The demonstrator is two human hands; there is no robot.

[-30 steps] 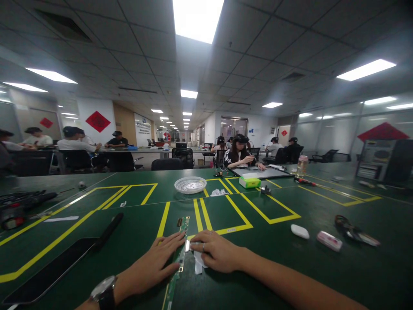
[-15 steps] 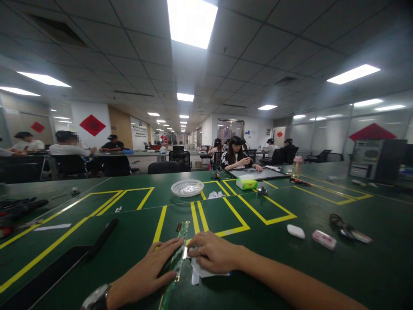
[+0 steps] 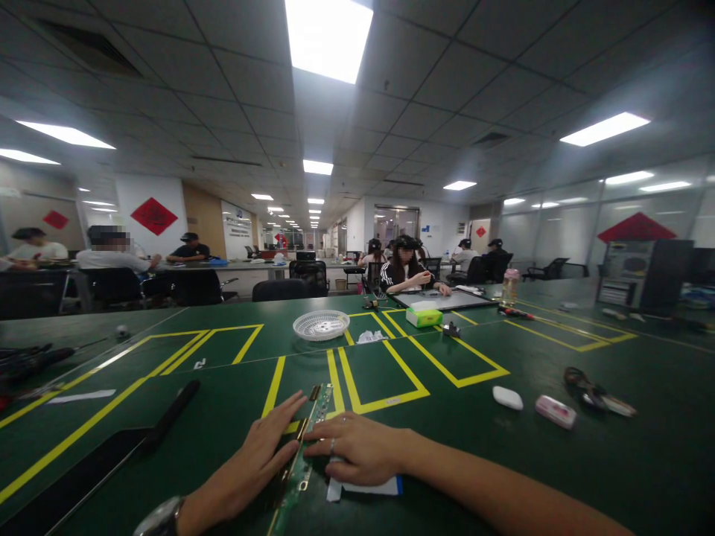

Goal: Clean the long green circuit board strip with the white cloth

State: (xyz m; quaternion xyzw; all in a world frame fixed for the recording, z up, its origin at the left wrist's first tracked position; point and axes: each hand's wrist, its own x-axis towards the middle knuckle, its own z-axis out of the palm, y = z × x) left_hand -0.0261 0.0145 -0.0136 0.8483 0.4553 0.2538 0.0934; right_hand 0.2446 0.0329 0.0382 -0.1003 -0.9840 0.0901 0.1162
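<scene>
A long, narrow green circuit board [image 3: 306, 476] lies on the table, slanting away from me. Along its left edge is my left hand [image 3: 251, 458], palm down, fingers stretched out and thumb tip at the board. From the other side my right hand [image 3: 357, 447] reaches across, slightly bent fingers apart and fingertips touching the board. What lies directly beneath those fingertips is hidden. Partly under the right palm is a white flat strip, perhaps a ribbon cable [image 3: 372, 486], with a blue end. Gold-brown flat connectors [image 3: 316, 392] show beside the board's far end.
A white plastic basket [image 3: 321, 325] and a green-and-white tissue pack [image 3: 423, 318] stand ahead. On the right are a white case [image 3: 507, 397], a pink case [image 3: 555, 411] and a cable bundle [image 3: 584, 387]. A black panel [image 3: 83, 476] lies left. Across the table sits a co-worker [image 3: 407, 272].
My right hand has shifted left onto the board, covering the silvery piece seen there before. My left hand has drawn back slightly left, showing more of the board's left edge. The view moved slightly.
</scene>
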